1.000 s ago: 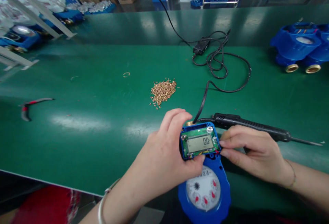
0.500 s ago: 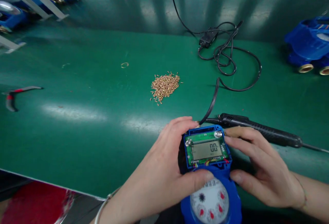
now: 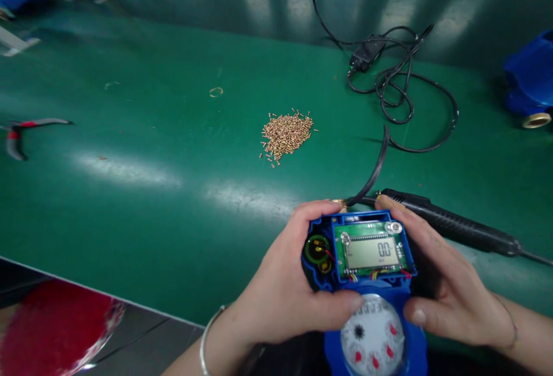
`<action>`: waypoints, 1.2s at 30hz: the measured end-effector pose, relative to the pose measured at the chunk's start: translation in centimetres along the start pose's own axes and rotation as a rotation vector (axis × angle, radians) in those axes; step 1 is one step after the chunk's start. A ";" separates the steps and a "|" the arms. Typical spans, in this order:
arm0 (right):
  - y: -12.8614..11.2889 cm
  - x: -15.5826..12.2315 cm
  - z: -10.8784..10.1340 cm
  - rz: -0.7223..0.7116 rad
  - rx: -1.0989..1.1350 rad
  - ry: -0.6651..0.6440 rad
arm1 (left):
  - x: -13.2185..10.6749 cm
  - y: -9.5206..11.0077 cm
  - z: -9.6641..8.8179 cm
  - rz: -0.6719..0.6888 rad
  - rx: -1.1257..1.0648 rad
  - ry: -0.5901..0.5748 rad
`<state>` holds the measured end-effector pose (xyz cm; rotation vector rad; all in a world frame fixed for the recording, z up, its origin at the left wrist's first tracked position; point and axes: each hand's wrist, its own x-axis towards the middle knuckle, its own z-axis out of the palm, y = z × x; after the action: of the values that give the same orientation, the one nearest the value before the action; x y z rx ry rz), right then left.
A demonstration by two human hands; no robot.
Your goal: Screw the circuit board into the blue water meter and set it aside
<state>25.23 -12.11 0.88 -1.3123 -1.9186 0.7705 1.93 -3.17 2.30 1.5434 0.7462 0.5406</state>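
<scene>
A blue water meter (image 3: 372, 307) sits at the near edge of the green table, held by both hands. Its open top shows a green circuit board with an LCD screen (image 3: 370, 252) reading 0.0, and a round green part with wires (image 3: 317, 249) to the left of it. Below is the white dial (image 3: 372, 340) with red pointers. My left hand (image 3: 283, 284) grips the meter's left side, thumb across the front. My right hand (image 3: 444, 284) grips its right side. Just behind my right hand a black electric screwdriver (image 3: 458, 230) lies on the table.
A heap of small brass screws (image 3: 286, 132) lies mid-table. The screwdriver's black cable and adapter (image 3: 389, 76) coil at the back. Red-handled pliers (image 3: 21, 131) lie far left. Another blue meter (image 3: 529, 85) stands far right. A small ring (image 3: 215, 92) lies behind the screws.
The view has tilted down and shifted right. My left hand has slid off the meter's top left, uncovering the round green part and wires. My right hand now wraps the right side.
</scene>
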 end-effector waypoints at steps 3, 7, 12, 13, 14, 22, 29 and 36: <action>0.0 0.1 0.0 -0.009 0.013 0.003 | 0.1 -0.2 -0.2 -0.012 -0.057 -0.018; 0.2 0.4 0.2 0.001 0.053 -0.010 | 0.3 -0.6 -0.2 0.008 -0.206 -0.027; 0.4 0.6 0.3 0.040 0.091 0.008 | 0.5 -1.2 -0.1 0.015 -0.299 -0.038; 0.4 0.6 0.3 0.034 0.080 0.016 | 0.6 -1.4 0.0 0.022 -0.312 -0.032; 0.4 0.7 0.2 0.026 0.063 0.024 | 0.7 -1.5 0.0 0.034 -0.325 -0.025; 0.7 0.8 0.4 -0.042 -0.069 0.077 | 1.0 -2.1 0.3 0.098 -0.356 0.007; 0.8 1.0 0.9 -0.049 -0.050 0.096 | 0.7 -1.5 0.1 0.018 -0.295 0.027; 0.8 0.8 0.9 -0.048 -0.031 0.129 | 0.8 -0.4 0.1 -0.033 -0.215 0.035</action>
<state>24.74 -11.19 -0.17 -1.2976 -1.8588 0.6191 2.45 -2.67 1.81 1.3234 0.7153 0.6044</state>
